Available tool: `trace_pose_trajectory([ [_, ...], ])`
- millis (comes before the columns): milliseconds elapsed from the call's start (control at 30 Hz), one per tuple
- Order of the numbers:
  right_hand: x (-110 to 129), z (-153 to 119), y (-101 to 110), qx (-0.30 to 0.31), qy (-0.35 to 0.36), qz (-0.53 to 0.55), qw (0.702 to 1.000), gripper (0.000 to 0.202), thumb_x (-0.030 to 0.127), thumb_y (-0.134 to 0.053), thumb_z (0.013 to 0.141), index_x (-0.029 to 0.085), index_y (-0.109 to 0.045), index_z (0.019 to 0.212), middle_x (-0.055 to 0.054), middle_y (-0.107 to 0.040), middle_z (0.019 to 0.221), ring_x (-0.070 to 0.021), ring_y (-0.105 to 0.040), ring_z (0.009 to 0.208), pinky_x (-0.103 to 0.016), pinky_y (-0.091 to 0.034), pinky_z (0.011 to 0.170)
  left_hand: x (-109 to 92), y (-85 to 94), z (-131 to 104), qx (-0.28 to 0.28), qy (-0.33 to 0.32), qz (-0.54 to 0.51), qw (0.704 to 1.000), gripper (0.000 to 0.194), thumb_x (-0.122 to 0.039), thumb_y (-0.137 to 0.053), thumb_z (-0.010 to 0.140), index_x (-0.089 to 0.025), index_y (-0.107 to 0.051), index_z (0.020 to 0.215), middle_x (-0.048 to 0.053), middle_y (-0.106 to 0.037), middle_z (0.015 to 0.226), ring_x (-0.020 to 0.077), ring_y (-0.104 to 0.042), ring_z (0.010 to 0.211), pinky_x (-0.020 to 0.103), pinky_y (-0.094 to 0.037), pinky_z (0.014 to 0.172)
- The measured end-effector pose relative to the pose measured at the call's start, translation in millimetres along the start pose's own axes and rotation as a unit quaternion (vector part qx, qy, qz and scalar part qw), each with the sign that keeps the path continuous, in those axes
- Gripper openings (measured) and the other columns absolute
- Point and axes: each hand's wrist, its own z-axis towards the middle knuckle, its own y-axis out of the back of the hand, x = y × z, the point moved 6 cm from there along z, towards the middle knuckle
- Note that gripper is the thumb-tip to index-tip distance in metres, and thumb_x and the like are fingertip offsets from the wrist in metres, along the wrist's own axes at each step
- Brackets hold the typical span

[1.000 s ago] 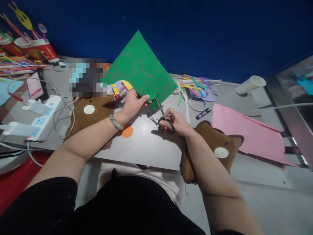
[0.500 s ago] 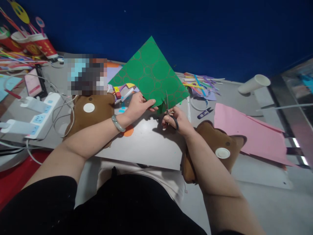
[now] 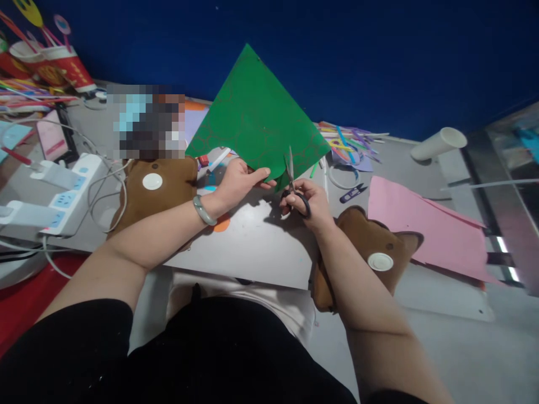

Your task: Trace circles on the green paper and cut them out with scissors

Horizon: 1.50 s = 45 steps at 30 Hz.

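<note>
From where I'm standing: 1 green sheet [image 3: 252,112], held up over the surface [image 3: 261,241] approx. mid-desk, one corner pointing up & away twd the blue wall [image 3: 379,62], side corners L & R; it's abt as wide as tall, so no clear long axis. Circles are drawn on it, too faint to count. L hand [image 3: 242,182] is clamped on its lower edge, thumb on top. R hand [image 3: 311,205] is closed round the handles of 1 pr scissors [image 3: 290,175], long axis running up from the hand w/ a slight lean L, tips pointing away from the person, blades just in front of the sheet's lower R part; can't tell if paper's between them. Nearby: 1 orange disc [image 3: 221,223] by the L wrist, 2 brown cushions, 1 on the L [image 3: 162,202], 1 under the R forearm [image 3: 360,235], each w/ 1 white disc. Further R, 1 snips [image 3: 352,193], 1 pink sheet [image 3: 425,230], 1 white tube [image 3: 438,145]. Far L, 1 pwr strip [image 3: 69,202] w/ 2 white plugs, 1 phone [image 3: 53,134].
</note>
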Motion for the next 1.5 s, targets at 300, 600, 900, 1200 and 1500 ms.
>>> trace_pose_trajectory([
  [300,7,-4,0,-0.004,0.016,-0.031,0.999,0.074,0.075,-0.100,0.059,0.020,-0.073,0.100,-0.001,-0.073,0.070,-0.0138,-0.063,0.050,-0.028,-0.054,0.050,3,-3.2,-3,0.006,0.015,-0.008,1.000,0.040,-0.038,-0.083,0.095,-0.017,-0.063,0.068,0.012,-0.082,0.076,0.0193,-0.081,0.071,0.025,-0.064,0.066],
  [600,5,-2,1,0.033,0.004,-0.025,0.999,0.075,0.081,-0.097,0.057,0.021,-0.066,0.088,0.000,-0.071,0.066,-0.0139,-0.063,0.049,-0.028,-0.054,0.049,0,-3.2,-2,0.029,0.013,-0.007,0.999,0.030,-0.031,-0.081,0.092,-0.015,-0.071,0.070,0.008,-0.080,0.071,0.0150,-0.076,0.062,0.022,-0.061,0.062],
  [900,14,-8,2,0.027,0.005,-0.023,0.999,0.071,0.077,-0.101,0.055,0.021,-0.069,0.085,0.000,-0.068,0.062,-0.0142,-0.060,0.045,-0.028,-0.053,0.043,3,-3.0,-2,0.047,0.040,-0.037,0.997,0.032,-0.032,-0.084,0.087,-0.014,-0.072,0.064,0.011,-0.079,0.068,0.0171,-0.076,0.059,0.024,-0.060,0.060],
  [1200,16,-10,5,0.023,0.025,-0.022,0.999,0.071,0.078,-0.100,0.056,0.021,-0.071,0.087,-0.001,-0.065,0.063,-0.0156,-0.062,0.049,-0.029,-0.052,0.042,-2,-7.2,-5,0.071,0.053,-0.053,0.995,0.032,-0.037,-0.088,0.083,-0.014,-0.072,0.067,0.012,-0.081,0.073,0.0175,-0.076,0.063,0.028,-0.065,0.066],
  [1500,14,-9,10,0.015,0.038,-0.028,0.999,0.069,0.079,-0.100,0.056,0.022,-0.073,0.085,0.000,-0.064,0.061,-0.0143,-0.058,0.044,-0.028,-0.046,0.039,-1,-8.1,-6,0.079,0.049,-0.067,0.993,0.035,-0.037,-0.087,0.086,-0.015,-0.070,0.065,0.012,-0.081,0.074,0.0181,-0.077,0.062,0.028,-0.065,0.064],
])
